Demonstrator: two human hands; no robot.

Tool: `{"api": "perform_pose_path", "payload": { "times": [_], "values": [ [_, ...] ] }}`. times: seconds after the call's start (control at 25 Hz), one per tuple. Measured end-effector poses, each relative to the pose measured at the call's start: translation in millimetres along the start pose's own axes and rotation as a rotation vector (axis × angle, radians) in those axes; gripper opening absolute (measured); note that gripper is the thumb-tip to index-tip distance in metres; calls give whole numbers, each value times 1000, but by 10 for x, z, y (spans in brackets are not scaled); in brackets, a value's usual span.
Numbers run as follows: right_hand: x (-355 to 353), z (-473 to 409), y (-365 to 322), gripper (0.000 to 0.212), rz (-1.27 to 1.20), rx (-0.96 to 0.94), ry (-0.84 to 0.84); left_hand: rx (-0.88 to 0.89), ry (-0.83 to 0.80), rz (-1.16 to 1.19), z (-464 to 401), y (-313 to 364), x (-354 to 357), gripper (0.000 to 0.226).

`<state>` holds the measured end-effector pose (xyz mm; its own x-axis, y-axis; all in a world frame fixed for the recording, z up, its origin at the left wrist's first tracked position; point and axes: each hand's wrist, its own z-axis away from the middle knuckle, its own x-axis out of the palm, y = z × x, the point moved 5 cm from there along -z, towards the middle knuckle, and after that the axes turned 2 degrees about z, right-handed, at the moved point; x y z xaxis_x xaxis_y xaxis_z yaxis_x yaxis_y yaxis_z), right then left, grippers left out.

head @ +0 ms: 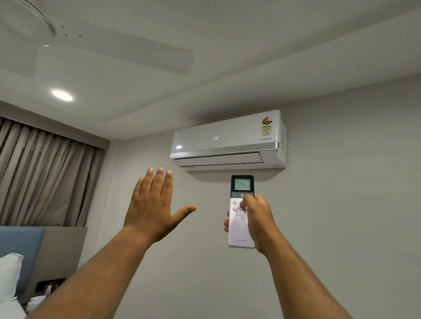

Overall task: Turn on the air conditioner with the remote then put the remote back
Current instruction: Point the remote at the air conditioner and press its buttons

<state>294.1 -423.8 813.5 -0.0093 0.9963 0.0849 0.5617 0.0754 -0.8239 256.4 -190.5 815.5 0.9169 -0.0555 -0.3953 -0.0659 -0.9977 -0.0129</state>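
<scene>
A: Holding the remote (241, 213) upright in the right hand (256, 221), directly below the air conditioner (229, 139), long axis running vertical, screen end aimed up at the unit. Fingers curling round the remote's body from behind, thumb resting on the button cluster just under the power key.

B: Noting the left hand (152, 205)?

A: Hanging flat and spread, grasping nothing, palm turned away from the camera, down and to the left of the air conditioner, apart from the remote. Right hand being the only one in contact, so the nearer by default.

B: Describing the remote's look?

A: Showing a slim white bar with a dark top section, lit greenish display reading 24, round pale buttons under it, brand lettering near the base. Lower half partly hidden by the gripping fingers.

B: Reading the air conditioner's state?

A: Glowing 24 on the front panel, matching the remote's display. Louvre along the bottom edge appearing nearly closed; airflow not checkable from this view. Judging the switch-on as probably registered.

B: Judging the step remaining?

A: Expecting the put-back half yet to come. Remote's resting place not appearing anywhere in view, so lowering the right arm away from the air conditioner and looking down seeming necessary. Slip risk looking low, given the full wrap of the grip.
</scene>
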Motion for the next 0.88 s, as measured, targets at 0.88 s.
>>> {"api": "perform_pose_path", "payload": {
  "times": [0.88],
  "values": [
    [36,8,32,15,4,11,-10,-6,5,-27,-21,-49,-31,113]
  ]
}}
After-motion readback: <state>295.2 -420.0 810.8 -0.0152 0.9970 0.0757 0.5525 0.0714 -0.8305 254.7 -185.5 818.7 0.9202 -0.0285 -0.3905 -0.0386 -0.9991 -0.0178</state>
